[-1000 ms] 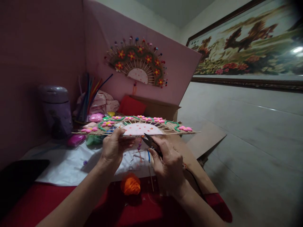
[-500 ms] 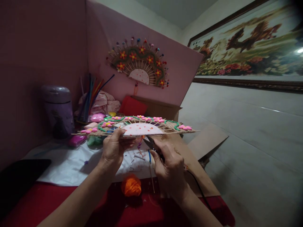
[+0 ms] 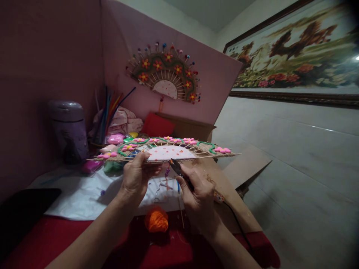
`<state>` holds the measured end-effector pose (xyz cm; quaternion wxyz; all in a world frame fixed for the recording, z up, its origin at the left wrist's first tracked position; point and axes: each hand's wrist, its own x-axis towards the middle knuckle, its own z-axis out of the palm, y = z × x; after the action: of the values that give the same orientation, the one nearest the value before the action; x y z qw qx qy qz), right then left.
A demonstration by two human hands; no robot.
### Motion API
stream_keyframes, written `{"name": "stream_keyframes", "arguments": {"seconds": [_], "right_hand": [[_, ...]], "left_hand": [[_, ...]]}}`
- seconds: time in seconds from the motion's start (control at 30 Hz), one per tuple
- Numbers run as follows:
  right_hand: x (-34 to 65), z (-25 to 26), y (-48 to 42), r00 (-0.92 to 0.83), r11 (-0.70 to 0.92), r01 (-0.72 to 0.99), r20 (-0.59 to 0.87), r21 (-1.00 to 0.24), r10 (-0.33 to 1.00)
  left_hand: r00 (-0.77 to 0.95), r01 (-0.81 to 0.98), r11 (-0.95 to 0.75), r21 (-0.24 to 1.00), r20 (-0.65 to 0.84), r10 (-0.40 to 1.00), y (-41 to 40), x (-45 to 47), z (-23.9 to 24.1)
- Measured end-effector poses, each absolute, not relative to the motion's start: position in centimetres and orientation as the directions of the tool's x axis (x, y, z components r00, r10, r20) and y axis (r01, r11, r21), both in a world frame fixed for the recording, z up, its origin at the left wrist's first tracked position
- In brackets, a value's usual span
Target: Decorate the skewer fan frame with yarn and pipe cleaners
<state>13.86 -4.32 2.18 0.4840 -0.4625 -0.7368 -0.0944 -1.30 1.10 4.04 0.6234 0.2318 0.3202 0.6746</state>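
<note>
Right hand (image 3: 198, 192) is closed around scissors (image 3: 177, 169), whose blades, parted one second earlier, are now brought together beside the beaded cord (image 3: 167, 172). Flower-trimmed fan (image 3: 171, 152), mid-scene above the white sheet (image 3: 75, 200), is gripped near-left by the left hand (image 3: 136, 175).

No word, number, brand or sign can be read, the nearest to writing being a short row of small dark marks (image 3: 233, 49) near the upper left corner of the painting (image 3: 291, 59), upper right in the frame, too small to make out.
</note>
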Motion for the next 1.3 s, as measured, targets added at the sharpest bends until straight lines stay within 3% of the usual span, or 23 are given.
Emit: {"name": "stream_keyframes", "arguments": {"seconds": [0.7, 0.97, 1.3], "right_hand": [[13.4, 2.0, -4.4, -0.052, 0.537, 0.779, 0.821, -0.322, 0.568], [13.3, 1.5, -4.1, -0.07, 0.503, 0.83, 0.852, -0.239, 0.52], [13.0, 1.2, -4.0, -0.012, 0.476, 0.846, 0.885, -0.239, 0.465]], "left_hand": [[-0.115, -0.708, -0.004, 0.706, -0.109, 0.987, 0.9, -1.2, 4.1], [-0.125, -0.705, -0.016, 0.709, -0.101, 0.987, 0.8, -1.2, 4.1], [-0.131, -0.695, -0.025, 0.718, -0.092, 0.987, 0.7, -1.1, 4.2]]}}
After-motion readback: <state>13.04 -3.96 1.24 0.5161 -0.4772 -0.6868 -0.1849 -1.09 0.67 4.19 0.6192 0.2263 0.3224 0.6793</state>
